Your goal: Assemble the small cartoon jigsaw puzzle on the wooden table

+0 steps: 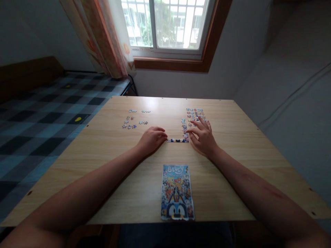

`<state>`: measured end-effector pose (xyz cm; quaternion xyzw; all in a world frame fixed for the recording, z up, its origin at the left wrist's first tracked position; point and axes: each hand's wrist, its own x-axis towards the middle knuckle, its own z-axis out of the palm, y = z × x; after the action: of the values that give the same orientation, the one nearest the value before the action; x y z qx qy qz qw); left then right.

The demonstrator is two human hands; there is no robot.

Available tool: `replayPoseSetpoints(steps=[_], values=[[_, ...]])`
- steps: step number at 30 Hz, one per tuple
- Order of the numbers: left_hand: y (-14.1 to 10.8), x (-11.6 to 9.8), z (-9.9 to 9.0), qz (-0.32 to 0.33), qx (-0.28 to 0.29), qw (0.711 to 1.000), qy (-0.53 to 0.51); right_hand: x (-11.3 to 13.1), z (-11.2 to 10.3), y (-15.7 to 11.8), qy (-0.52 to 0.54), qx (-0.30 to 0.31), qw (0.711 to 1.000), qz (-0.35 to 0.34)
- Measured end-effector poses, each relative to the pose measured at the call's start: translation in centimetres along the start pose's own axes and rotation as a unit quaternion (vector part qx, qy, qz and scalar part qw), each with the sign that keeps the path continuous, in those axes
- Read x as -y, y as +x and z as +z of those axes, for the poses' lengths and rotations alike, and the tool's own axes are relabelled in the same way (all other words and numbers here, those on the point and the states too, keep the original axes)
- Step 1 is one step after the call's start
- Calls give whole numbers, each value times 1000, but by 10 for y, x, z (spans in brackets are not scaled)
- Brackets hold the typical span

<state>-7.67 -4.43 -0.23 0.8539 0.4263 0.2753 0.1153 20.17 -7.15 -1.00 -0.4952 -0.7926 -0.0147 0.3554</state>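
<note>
Here the L-shaped puzzle border (178,140) is lying between the left hand (153,139), fingers bunched at its crosswise end, any pinch unclear, and the nearer, spread-fingered right hand (203,136), alongside which its column (183,124) is running forward.

A bedroom in a home, by the look of it: left of the window (178,24) hangs a flowered curtain (99,38), farther left lies a bed (51,120) in checked cloth, and before the window stands a plain wooden table (134,196).
</note>
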Motion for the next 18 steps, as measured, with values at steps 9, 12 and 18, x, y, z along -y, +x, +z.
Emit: replayPoseSetpoints(steps=[9,12,18], values=[[4,-3,1,1,-14,1000,-20,-2,-1,-1,17,-13,1000,-1],[5,-5,-1,-14,-30,999,-19,-4,-2,0,29,-29,999,-22],[3,-6,-8,-46,-108,993,-16,-6,-4,2,57,-65,995,-50]])
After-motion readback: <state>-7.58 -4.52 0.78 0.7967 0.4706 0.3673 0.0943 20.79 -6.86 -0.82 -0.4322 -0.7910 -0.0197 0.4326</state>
